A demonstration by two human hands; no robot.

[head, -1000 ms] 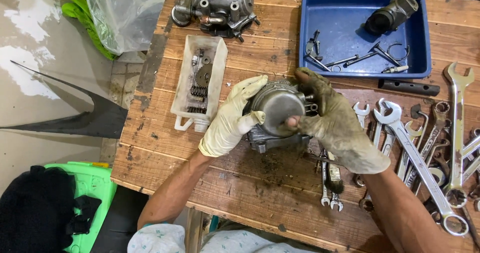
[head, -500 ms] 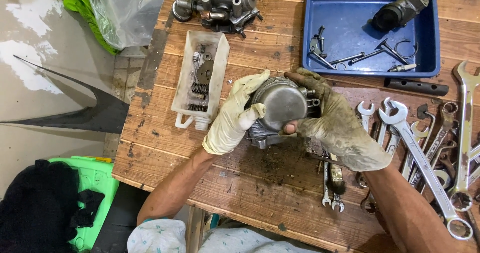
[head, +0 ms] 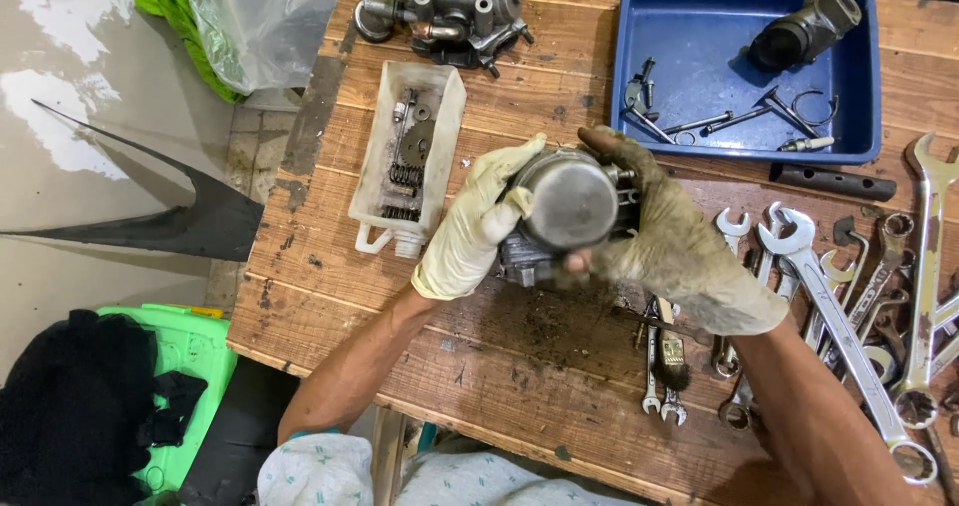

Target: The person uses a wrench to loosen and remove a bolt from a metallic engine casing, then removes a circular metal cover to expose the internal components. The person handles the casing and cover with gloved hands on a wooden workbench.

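Change: both gloved hands tilt the part since the earlier frame, its round cap now facing up
Left hand: pale-gloved left hand (head: 478, 228) wraps the near-left side; fingers closed on it
Part: grimy grey metal carburettor body (head: 565, 209) is held just above the wooden plank bench (head: 519, 366), between both palms, equally near each
Right hand: dirt-caked gloved right hand (head: 671, 248) clamps the right side; thumb under; wrist bent inward

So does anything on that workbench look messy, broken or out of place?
Mostly grime. The right hand wears a glove caked in dark dirt and torn at a fingertip, unlike the cleaner left hand. Dark crumbs litter the wooden table under the metal engine part both hands hold.
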